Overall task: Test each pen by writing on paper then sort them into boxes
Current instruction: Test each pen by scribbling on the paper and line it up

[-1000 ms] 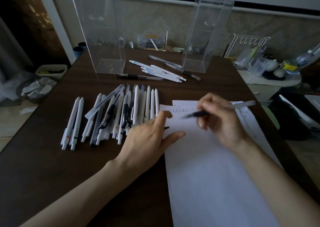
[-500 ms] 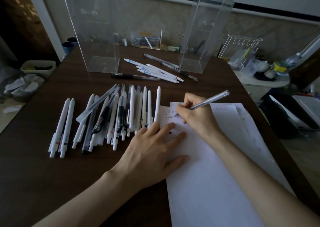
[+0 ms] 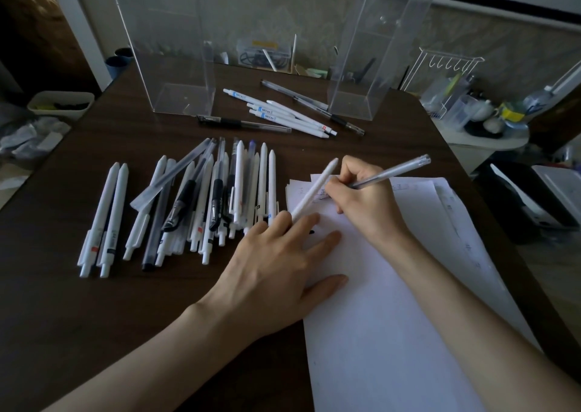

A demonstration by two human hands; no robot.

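Dim room. Dark wood table [image 3: 94, 317], patterned beige wall [image 3: 283, 12] far, white wire rack [image 3: 449, 62] over cluttered side table [image 3: 490, 142] far right, white bin [image 3: 59, 105] on floor left.

One wide-angle camera on the person's head looks forward and down over the worktop [image 3: 63, 317] from close above. The paper [image 3: 377, 333] lies nearest the lens at lower right. The wall [image 3: 283, 9] beyond the worktop's far edge fills the top.
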